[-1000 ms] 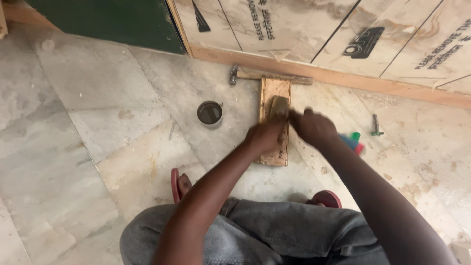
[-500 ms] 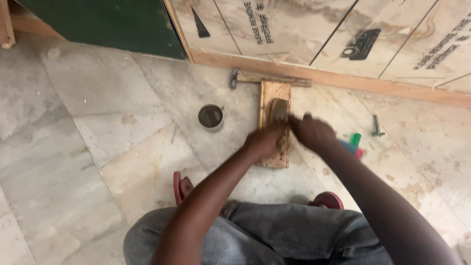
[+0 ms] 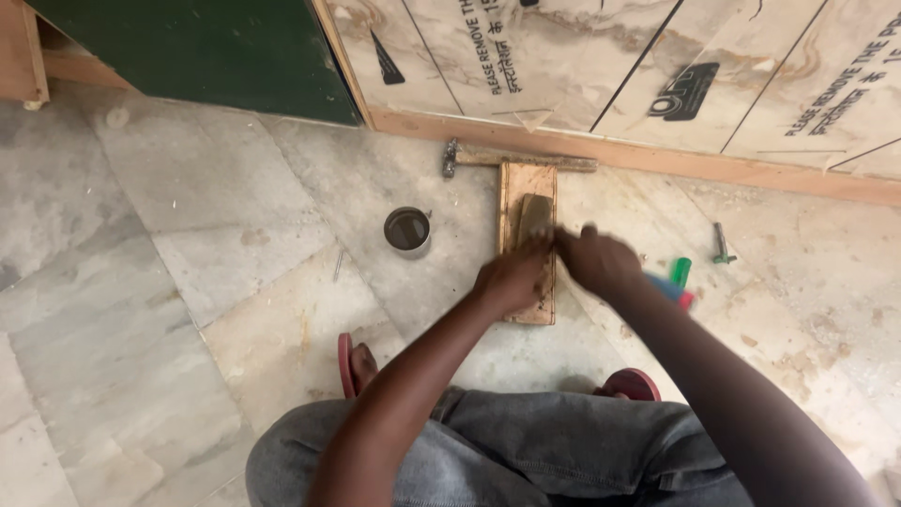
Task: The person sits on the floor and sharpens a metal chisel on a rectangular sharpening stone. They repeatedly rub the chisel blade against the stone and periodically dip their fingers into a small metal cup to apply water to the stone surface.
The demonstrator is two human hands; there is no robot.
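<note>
A narrow wooden board (image 3: 526, 183) lies on the stone floor with a dark oblong stone (image 3: 536, 212) set in it. My left hand (image 3: 511, 277) rests curled on the board just below the stone. Close beside it, my right hand (image 3: 596, 263) sits at the board's right edge, blurred by motion. Whatever lies under the fingers is hidden. Both forearms reach out over my knees in grey trousers.
A hammer (image 3: 511, 158) lies above the board along the wooden skirting. A small metal tin (image 3: 407, 231) stands left of the board. Green, blue and red tool handles (image 3: 678, 279) and a small metal bolt (image 3: 721, 244) lie to the right. My red sandals (image 3: 349, 364) flank my knees.
Both hands stay together on the board and shift only slightly, blurred by motion. The view has drifted a little.
</note>
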